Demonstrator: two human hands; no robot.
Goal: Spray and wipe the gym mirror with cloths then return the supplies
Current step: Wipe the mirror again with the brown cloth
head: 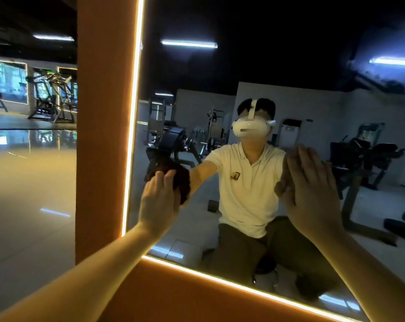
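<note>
Maroon cloth (pixel 182 182), dark, bunched, sitting against mirror (pixel 266 56) near glowing left edge (pixel 130 159); your left hand (pixel 158 201) gripping it, fingers curling over. Your right hand (pixel 310 189) resting flat on mirror, fingers straight.

We stand in a gym; steel weight machines (pixel 51 96) line the far side of a glossy tiled floor (pixel 27 182); a large wall mirror (pixel 220 66), edged by a glowing light strip (pixel 132 126), reflects more benches and machines (pixel 173 145) under tube lights (pixel 188 44) on a dark ceiling.
</note>
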